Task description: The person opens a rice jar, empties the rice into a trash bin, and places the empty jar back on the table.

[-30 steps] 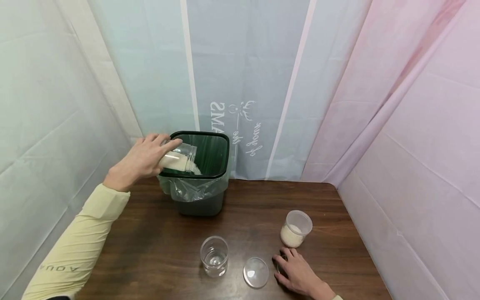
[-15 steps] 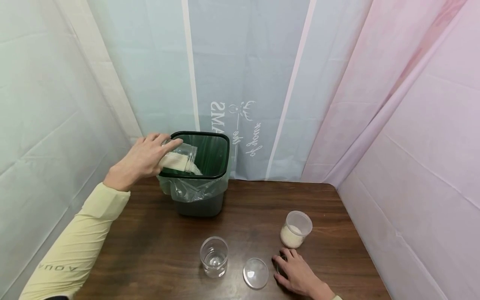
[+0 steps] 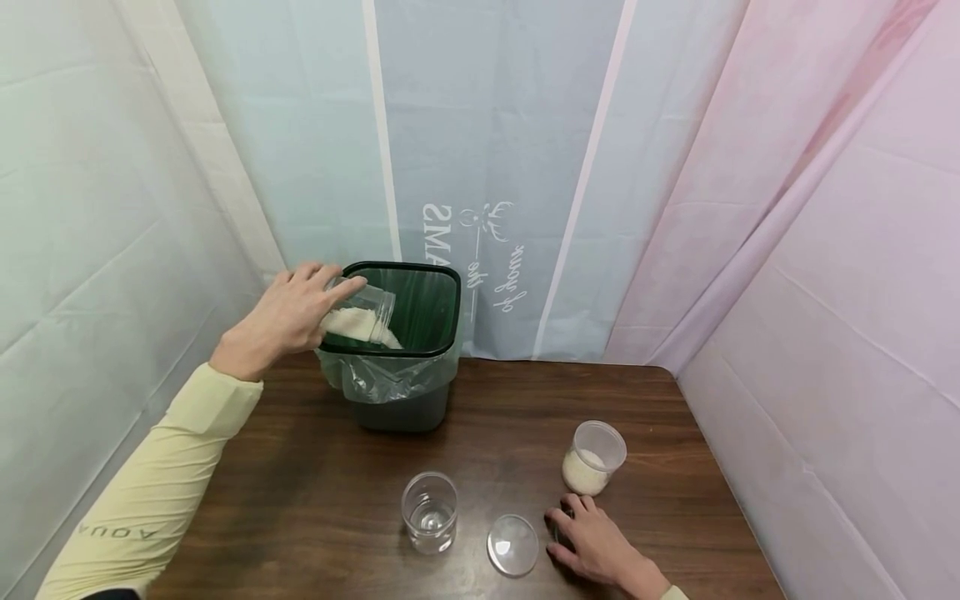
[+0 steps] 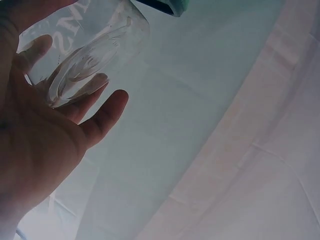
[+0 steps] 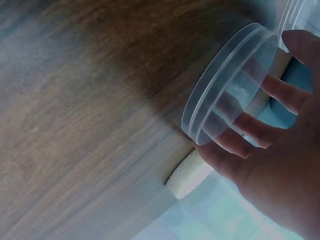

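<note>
— What's on your head feed?
— I have the left hand [image 3: 279, 321] wrapped round a clear jar [image 3: 367, 310], tipped on its side over a bag-lined green bin [image 3: 405, 412]. White grains [image 3: 391, 339] lie along its lower wall and spill from the mouth, inside the bin's rim.
— And the left wrist?
— That one shows me what the head camera loses behind the knuckles: fingertips [image 4: 100, 80] against the clear wall near the jar's base, and one digit stretched out apart from it.
— The right hand [image 3: 596, 542]?
— From above I get bent fingers low over the worktop [image 3: 517, 425], with a sliver of something beneath. The right wrist camera gives it to me properly: a clear lid [image 5: 230, 85], flat on the wood, fingers loosely spread over it. I can't tell whether they press.
— Anything close by?
— A second jar [image 3: 592, 458], part-filled with grains, stands upright just beyond those fingers; the wrist view catches only its pale lower part. Near the thumb lies a loose lid [image 3: 513, 546], and left of that stands a clear cup [image 3: 430, 512].
</note>
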Tool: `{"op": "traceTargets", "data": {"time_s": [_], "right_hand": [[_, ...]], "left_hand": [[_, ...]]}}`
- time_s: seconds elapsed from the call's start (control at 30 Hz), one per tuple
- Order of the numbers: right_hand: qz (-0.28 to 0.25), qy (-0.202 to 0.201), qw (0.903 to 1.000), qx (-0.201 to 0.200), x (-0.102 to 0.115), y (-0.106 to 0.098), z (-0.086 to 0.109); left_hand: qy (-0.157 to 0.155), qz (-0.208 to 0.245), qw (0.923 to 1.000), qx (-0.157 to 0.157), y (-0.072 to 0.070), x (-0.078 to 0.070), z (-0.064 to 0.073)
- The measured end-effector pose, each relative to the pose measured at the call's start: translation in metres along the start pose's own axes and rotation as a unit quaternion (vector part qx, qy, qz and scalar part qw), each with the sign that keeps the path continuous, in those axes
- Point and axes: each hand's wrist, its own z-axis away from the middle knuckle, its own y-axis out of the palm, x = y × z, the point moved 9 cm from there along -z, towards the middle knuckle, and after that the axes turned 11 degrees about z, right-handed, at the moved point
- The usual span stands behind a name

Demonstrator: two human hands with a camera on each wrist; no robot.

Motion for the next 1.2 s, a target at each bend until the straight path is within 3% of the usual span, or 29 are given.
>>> {"op": "traceTargets", "data": {"time_s": [0.53,0.87,1.2], "right_hand": [[-0.052,0.021,0.9981,0.027,-0.009,-0.001,-0.007],[-0.042,0.033,0.9986,0.002,-0.004,0.004,-0.005],[-0.026,0.048,0.9984,-0.012,0.007,0.007,-0.004]], "left_hand": [[0.022,-0.035,0.9991,-0.011,-0.002,-0.007,-0.002],[0.031,-0.085,0.9958,-0.014,-0.001,-0.010,-0.002],[0.044,-0.152,0.9864,-0.045,-0.005,-0.020,-0.002]]}}
